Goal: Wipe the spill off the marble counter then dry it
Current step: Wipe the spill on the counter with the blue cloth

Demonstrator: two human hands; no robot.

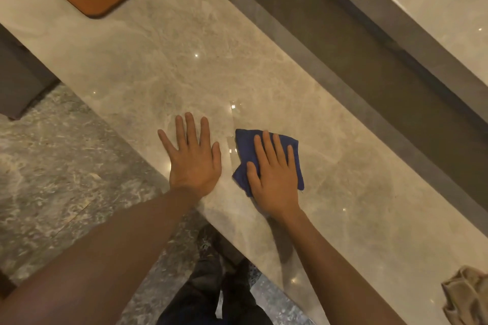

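While my right hand point(274, 179) lies flat on the folded blue cloth point(245, 145), fingers point(266, 145) spread and pressing rather than pinching, my left hand point(194, 158) braces on the marble worktop point(184, 60) just beside it, fingers splayed. A wet sheen point(232, 124) glints between the hands, near the cloth's far corner. I judge even palm pressure and overlapping strokes across that sheen will lift it best. A tan cloth point(467, 295) waits well apart, probably for drying.
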